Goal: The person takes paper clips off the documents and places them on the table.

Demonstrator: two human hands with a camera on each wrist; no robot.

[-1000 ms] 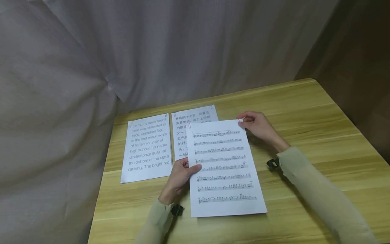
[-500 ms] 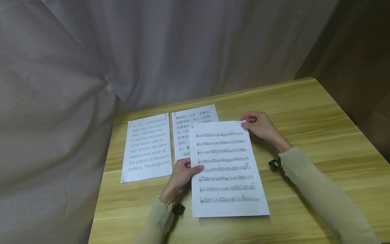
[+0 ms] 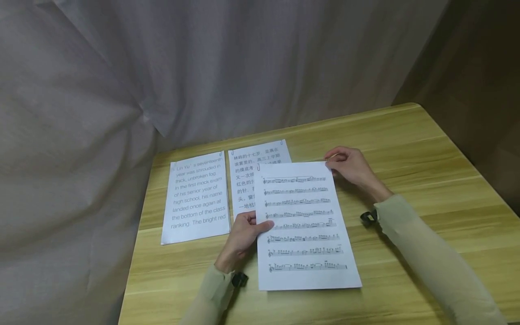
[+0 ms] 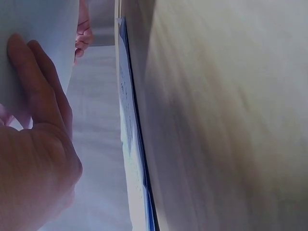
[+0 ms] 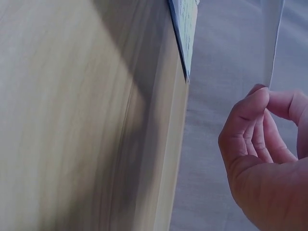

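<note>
As left hand (image 3: 245, 233) grips score (image 3: 305, 230), right hand (image 3: 351, 167) (curled) pinches corner (image 3: 325, 168).

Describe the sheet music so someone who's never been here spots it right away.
Look over the wooden table for a left hand and a right hand. Together they hold the sheet music, which partly hides the Chinese page. Unlike that page and the English page, it shows eight rows of notes.

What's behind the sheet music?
Behind the sheet music lies a page of Chinese text on the table; its top and left show, its lower right is covered. Fingers of the left hand, mostly covered in the head view, show behind the sheet music in the left wrist view.
</note>
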